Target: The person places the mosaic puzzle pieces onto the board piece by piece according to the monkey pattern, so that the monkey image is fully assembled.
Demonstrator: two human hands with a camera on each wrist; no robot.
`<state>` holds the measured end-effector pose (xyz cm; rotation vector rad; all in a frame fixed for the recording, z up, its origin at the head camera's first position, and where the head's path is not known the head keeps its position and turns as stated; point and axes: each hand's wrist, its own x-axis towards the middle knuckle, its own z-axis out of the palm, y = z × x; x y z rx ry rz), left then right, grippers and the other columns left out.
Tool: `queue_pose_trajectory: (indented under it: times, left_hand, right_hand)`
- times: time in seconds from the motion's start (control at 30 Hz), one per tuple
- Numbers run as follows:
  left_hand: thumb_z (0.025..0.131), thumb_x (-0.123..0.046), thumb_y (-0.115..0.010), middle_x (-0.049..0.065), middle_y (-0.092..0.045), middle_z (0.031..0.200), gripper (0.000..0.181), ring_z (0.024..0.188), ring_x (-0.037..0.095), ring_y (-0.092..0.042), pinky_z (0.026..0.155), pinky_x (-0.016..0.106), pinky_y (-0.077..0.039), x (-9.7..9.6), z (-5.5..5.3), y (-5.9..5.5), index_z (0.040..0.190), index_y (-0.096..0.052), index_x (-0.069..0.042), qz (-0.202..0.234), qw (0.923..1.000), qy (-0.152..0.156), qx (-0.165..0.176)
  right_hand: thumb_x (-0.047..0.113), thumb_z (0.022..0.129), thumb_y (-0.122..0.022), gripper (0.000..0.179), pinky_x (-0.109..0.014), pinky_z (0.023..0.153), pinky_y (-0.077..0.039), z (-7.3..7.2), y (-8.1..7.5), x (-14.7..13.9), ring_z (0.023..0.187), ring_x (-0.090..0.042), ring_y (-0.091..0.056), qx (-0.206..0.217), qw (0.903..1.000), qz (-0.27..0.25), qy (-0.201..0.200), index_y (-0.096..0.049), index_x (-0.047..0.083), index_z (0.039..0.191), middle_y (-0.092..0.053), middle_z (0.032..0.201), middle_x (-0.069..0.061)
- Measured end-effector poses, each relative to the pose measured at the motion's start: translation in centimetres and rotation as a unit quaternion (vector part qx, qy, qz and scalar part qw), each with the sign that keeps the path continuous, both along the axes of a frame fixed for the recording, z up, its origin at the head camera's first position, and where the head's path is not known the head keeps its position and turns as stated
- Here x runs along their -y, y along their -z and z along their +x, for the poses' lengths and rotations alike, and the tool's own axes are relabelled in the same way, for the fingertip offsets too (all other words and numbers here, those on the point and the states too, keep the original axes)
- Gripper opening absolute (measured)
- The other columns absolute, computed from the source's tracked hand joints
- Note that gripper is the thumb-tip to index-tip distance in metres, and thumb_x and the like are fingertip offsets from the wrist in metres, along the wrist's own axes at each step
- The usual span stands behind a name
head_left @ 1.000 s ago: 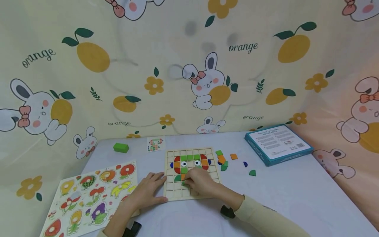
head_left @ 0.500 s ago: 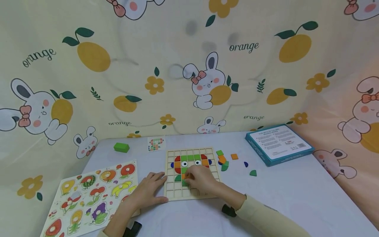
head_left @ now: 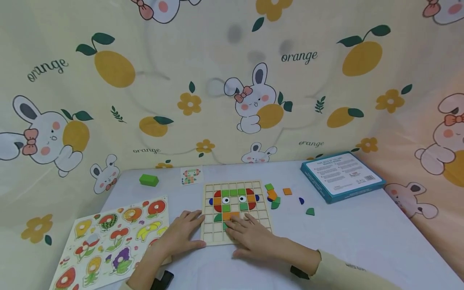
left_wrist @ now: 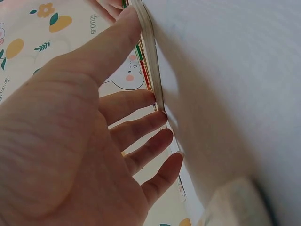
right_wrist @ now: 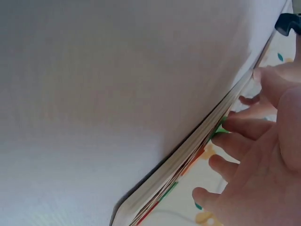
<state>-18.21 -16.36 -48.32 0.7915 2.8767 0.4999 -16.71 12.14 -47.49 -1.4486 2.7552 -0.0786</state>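
Observation:
A wooden grid board (head_left: 208, 237) bears a face-like pattern of red, orange, green and blue pieces, with two round eye pieces. My left hand (head_left: 183, 231) rests at its left edge, fingers spread; the left wrist view shows thumb and fingertips at the board's side (left_wrist: 151, 56). Over the lower middle of the grid lies my right hand (head_left: 253, 237), fingers extended, fingertips by an orange row (head_left: 231, 216). A green piece (head_left: 224, 226) beneath that row is partly covered by those fingers. In the right wrist view, the right fingers (right_wrist: 235, 143) reach over the pieces.
Loose pieces, among them an orange square (head_left: 287, 191) and a green quarter-round (head_left: 310, 211), lie right of the board. Behind it stand a pattern card (head_left: 191, 176) and a green block (head_left: 148, 180). A fruit puzzle board (head_left: 123, 241) lies left, a teal box (head_left: 342, 177) back right.
My right hand has gone from bent fingers working at the grid to a flatter pose, shifted toward me and rightward. More of the orange row now shows. The left hand stays put.

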Motion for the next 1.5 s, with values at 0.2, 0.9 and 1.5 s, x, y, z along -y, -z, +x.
queue_pose_trajectory:
  times: [0.2,0.9,1.5]
  left_hand:
    - [0.080,-0.055,-0.078,0.015,-0.046,0.149,0.084,0.131,0.035,-0.044,0.105,0.055,-0.041,-0.1,0.1,0.0,0.143,-0.054,-0.006,0.005,1.0000,0.001,0.005]
    - [0.080,-0.055,-0.078,0.013,-0.045,0.151,0.085,0.132,0.034,-0.043,0.106,0.055,-0.040,0.0,0.2,-0.2,0.144,-0.053,-0.007,0.004,0.9999,-0.006,0.007]
    - [0.081,-0.054,-0.077,0.015,-0.046,0.149,0.084,0.130,0.034,-0.044,0.104,0.056,-0.041,0.0,0.2,-0.1,0.145,-0.052,-0.005,0.003,1.0000,0.007,-0.003]
  right_hand:
    - [0.051,0.101,-0.050,0.065,-0.063,0.115,-0.021,-0.4,-0.6,-0.5,0.147,-0.031,-0.028,0.061,0.9968,-0.034,0.038,-0.045,0.010,0.150,-0.040,0.157,-0.006]
    - [0.010,0.089,-0.074,0.018,-0.028,0.064,-0.050,-15.5,-0.6,-7.8,0.080,-0.026,-0.057,0.212,0.8398,-0.212,0.453,-0.065,-0.002,0.099,-0.061,0.097,-0.015]
    - [0.004,0.085,-0.077,0.018,-0.030,0.066,-0.052,-15.6,-0.6,-7.5,0.078,-0.025,-0.058,0.197,0.8447,-0.197,0.457,-0.067,-0.003,0.099,-0.064,0.093,-0.015]
